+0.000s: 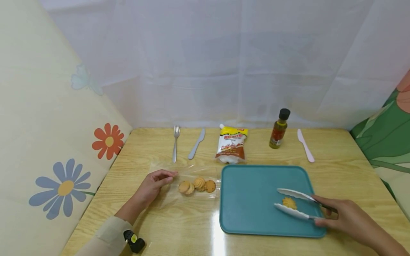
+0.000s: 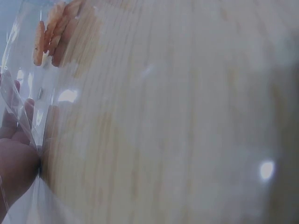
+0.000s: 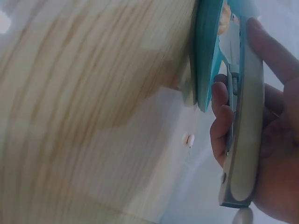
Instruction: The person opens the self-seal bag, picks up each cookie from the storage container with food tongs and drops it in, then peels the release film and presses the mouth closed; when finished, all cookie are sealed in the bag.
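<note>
My left hand [image 1: 155,183] pinches the open end of a clear plastic bag [image 1: 171,195] lying on the table. Several cookies [image 1: 199,184], round and swirled, are inside it; in the left wrist view the film runs past the thumb. On the right, my right hand [image 1: 347,215] grips metal tongs [image 1: 299,194] by their handles, above a teal tray [image 1: 250,199]. The tong tips are spread apart. Between the tong arms a single ridged cookie [image 1: 289,203] sits on the tray; whether the arms touch it I cannot tell. The right wrist view shows fingers around the tongs' handle [image 3: 250,121].
Along the back of the wooden table [image 1: 185,231] lie a fork [image 1: 175,145], a grey-blue knife [image 1: 196,144], a yellow-and-brown pouch [image 1: 231,144] and a pink knife [image 1: 305,145]. A dark-capped bottle [image 1: 278,131] stands behind the tray. White cloth [image 1: 192,64] hangs behind.
</note>
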`<action>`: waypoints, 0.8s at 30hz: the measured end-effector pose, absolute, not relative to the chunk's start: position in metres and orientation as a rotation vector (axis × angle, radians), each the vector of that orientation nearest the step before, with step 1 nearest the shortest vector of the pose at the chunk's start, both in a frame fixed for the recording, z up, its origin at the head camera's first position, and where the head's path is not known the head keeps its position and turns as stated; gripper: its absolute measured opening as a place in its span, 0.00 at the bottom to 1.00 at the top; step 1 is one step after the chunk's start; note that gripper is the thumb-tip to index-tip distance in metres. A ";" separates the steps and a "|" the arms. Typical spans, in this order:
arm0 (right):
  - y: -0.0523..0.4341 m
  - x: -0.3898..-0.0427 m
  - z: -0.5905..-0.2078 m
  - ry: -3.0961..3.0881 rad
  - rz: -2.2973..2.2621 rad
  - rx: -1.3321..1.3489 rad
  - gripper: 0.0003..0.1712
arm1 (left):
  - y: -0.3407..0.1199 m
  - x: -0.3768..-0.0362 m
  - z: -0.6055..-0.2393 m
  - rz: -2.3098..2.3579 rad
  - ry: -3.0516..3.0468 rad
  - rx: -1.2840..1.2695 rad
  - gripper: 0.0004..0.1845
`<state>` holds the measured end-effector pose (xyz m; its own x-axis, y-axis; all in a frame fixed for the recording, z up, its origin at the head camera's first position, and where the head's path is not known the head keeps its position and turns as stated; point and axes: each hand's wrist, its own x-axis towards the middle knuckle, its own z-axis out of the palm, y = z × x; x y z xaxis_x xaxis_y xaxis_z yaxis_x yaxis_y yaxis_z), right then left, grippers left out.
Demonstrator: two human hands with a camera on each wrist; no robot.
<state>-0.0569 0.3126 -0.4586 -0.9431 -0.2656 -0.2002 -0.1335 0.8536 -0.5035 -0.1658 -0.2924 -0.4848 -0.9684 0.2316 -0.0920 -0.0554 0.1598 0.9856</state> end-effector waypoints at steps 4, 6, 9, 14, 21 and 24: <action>0.315 -0.059 -0.459 2.747 -0.703 -0.284 0.48 | -0.292 -0.166 -0.484 1.895 2.213 0.172 0.18; 0.317 -0.059 -0.460 2.741 -0.705 -0.283 0.48 | -0.292 -0.166 -0.484 1.896 2.211 0.171 0.17; 0.318 -0.060 -0.460 2.735 -0.706 -0.279 0.47 | -0.292 -0.166 -0.484 1.902 2.206 0.170 0.17; 0.320 -0.060 -0.459 2.742 -0.693 -0.283 0.45 | -0.292 -0.166 -0.484 1.903 2.205 0.162 0.18; 0.320 -0.060 -0.460 2.759 -0.688 -0.304 0.45 | -0.291 -0.165 -0.484 1.898 2.216 0.151 0.18; 0.320 -0.059 -0.460 2.765 -0.705 -0.322 0.44 | -0.291 -0.165 -0.484 1.896 2.218 0.147 0.18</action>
